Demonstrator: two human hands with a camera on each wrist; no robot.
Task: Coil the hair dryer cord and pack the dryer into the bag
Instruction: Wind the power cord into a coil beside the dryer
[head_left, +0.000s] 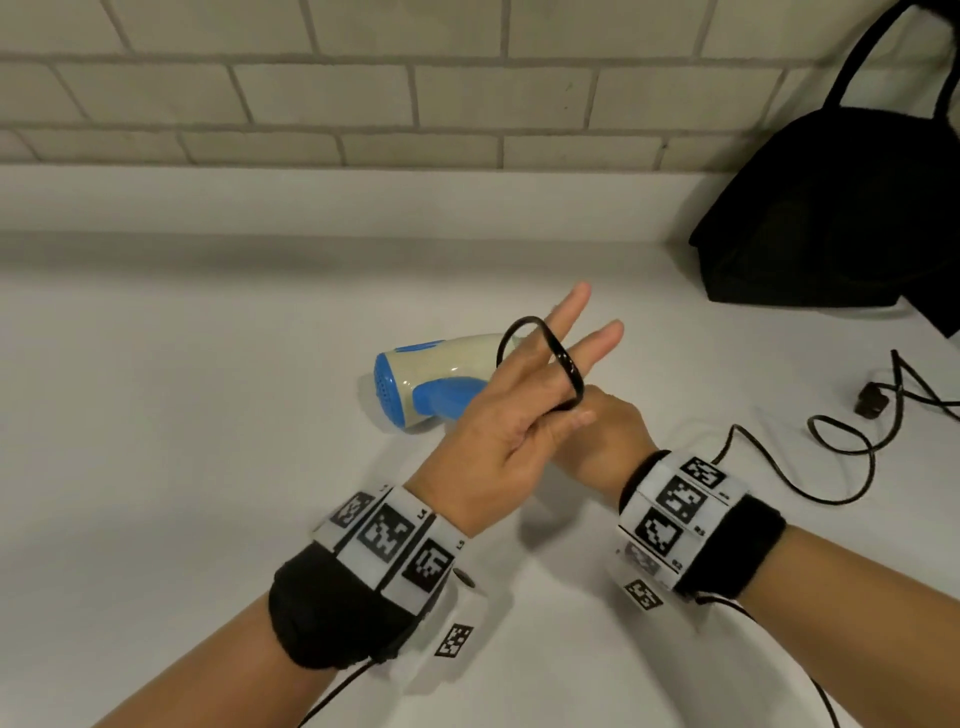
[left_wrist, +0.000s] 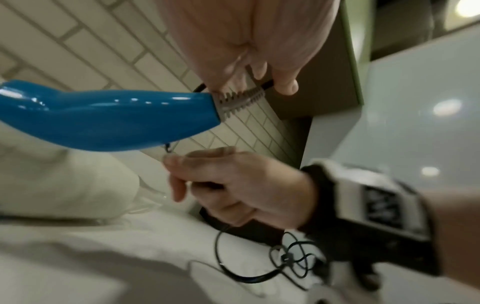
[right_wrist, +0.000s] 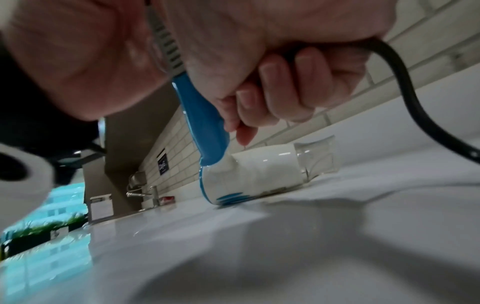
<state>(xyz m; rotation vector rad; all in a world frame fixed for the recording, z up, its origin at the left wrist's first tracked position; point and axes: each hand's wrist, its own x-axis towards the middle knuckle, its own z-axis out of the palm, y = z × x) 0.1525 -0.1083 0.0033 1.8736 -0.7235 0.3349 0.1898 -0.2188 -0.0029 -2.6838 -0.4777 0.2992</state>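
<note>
A white and blue hair dryer (head_left: 431, 374) lies on its side on the white counter (head_left: 182, 441), its blue handle (left_wrist: 103, 117) pointing toward my hands. Its black cord (head_left: 566, 364) loops around the two straight fingers of my left hand (head_left: 498, 431), whose thumb pinches the cord by the grey strain relief (left_wrist: 241, 96). My right hand (head_left: 608, 441) sits just behind and below the left, fingers curled round the cord (right_wrist: 415, 102). The rest of the cord trails right in loose tangles to the plug (head_left: 872, 402). The black bag (head_left: 831, 218) stands at the back right against the wall.
A tiled wall (head_left: 311, 93) runs along the back of the counter. The right wrist view shows a faucet (right_wrist: 153, 193) and small items far off to the left along the counter. Both wrists carry marker bands with thin wires.
</note>
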